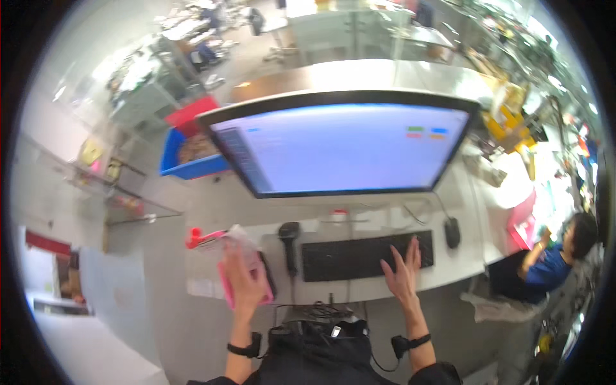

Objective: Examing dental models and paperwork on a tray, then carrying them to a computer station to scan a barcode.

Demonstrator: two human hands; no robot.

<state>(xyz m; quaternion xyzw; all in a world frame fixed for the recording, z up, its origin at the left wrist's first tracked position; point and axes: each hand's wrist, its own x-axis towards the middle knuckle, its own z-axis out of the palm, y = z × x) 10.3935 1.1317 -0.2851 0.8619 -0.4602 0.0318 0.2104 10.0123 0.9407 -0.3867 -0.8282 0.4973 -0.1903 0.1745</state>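
My left hand (242, 279), slightly blurred, is over a pink tray (267, 294) with its fingers stretched toward a crumpled clear plastic bag (246, 235). Whether the fingertips touch the bag cannot be made out. A red-ended object (194, 238) sticks out beyond the bag on the left. My right hand (404, 277) is spread over the right part of a black keyboard (340, 260), fingers apart and holding nothing. Between the tray and the keyboard stands a black handheld scanner (289, 239). To the keyboard's right lies a black mouse (452, 233).
A large lit monitor (350, 147) stands behind the keyboard on the pale table (462, 263). At the back left is a blue bin (196, 169) of brownish items. Cables (317, 310) bunch at the front edge. A person in blue (548, 273) sits on the right.
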